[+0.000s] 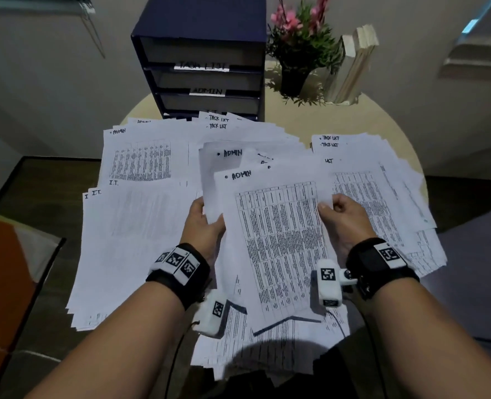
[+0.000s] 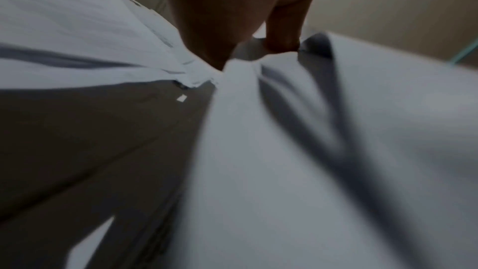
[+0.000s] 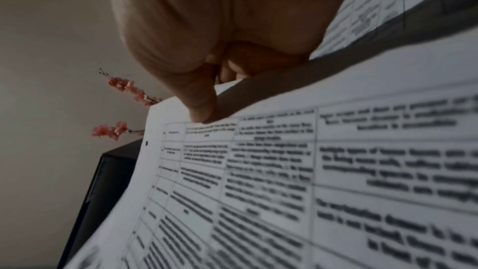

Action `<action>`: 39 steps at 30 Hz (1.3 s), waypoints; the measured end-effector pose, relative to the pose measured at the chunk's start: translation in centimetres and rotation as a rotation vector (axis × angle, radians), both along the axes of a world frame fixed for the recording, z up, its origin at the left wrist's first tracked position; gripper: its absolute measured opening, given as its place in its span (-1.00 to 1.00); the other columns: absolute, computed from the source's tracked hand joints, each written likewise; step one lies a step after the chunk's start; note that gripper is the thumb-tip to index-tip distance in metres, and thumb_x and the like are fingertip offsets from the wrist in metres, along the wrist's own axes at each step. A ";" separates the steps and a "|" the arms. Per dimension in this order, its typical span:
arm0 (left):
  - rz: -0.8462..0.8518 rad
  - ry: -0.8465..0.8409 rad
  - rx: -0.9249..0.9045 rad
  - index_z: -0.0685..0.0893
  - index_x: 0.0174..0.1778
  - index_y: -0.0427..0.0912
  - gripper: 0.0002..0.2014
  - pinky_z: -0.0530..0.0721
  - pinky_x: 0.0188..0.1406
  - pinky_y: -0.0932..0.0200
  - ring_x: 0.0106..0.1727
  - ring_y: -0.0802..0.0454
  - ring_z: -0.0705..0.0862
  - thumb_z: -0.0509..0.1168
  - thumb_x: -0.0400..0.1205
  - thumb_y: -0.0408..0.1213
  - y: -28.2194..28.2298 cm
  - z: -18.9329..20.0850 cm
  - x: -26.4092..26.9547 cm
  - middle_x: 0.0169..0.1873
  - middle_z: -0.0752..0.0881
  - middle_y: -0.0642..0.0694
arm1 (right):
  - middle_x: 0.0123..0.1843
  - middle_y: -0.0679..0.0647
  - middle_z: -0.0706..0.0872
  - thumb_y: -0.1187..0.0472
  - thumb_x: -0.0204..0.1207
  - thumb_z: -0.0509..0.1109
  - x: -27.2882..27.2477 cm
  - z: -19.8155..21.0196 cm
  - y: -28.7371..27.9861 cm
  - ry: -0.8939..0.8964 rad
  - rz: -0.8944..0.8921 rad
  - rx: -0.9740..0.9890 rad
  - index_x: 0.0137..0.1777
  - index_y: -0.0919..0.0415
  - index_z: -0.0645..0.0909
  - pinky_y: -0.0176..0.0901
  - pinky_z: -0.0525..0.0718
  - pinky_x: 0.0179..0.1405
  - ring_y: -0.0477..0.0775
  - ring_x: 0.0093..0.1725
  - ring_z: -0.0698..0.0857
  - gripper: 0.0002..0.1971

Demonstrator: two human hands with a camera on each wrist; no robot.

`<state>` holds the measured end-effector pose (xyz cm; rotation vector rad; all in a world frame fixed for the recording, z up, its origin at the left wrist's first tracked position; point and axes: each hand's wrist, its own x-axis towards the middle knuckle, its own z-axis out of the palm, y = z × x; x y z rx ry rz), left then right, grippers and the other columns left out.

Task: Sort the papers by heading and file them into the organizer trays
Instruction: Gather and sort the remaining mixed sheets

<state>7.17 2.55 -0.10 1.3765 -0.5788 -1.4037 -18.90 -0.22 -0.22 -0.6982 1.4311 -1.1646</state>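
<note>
A dark blue organizer (image 1: pixel 201 67) stands at the back of the round table (image 1: pixel 382 122), its trays labelled TASK LIST, ADMIN and a partly hidden third. Loose papers cover the table: an I.T. pile (image 1: pixel 129 240) at the left, an ADMIN pile (image 1: pixel 140 156) behind it, TASK LIST sheets (image 1: pixel 362 151) at the right. My left hand (image 1: pixel 207 220) grips the left edge of a raised ADMIN stack (image 1: pixel 230 156). My right hand (image 1: pixel 335 207) pinches the right edge of the top ADMIN sheet (image 1: pixel 279 240). Its thumb (image 3: pixel 201 107) presses on that printed sheet (image 3: pixel 284 181). The left thumb (image 2: pixel 282 36) lies on blurred white paper (image 2: pixel 323 150).
A potted plant with pink flowers (image 1: pixel 299 50) and upright books (image 1: pixel 353 64) stand right of the organizer. An orange seat (image 1: pixel 2 269) is at the lower left. Papers overhang the table's near edge. The organizer's dark side (image 3: pixel 103 181) shows behind the held sheet.
</note>
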 end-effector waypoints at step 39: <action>-0.495 -0.693 0.097 0.61 -0.09 -0.17 -0.85 0.56 -0.46 0.38 -0.30 0.05 0.64 0.47 0.54 -0.38 -3.4 -3.7 -14.4 -0.28 0.70 -0.01 | -0.36 0.04 0.61 0.57 0.47 0.34 -14.2 -3.5 2.9 0.105 -0.218 0.111 -0.16 0.19 0.62 -0.09 0.64 -0.04 0.02 -0.26 0.61 -0.75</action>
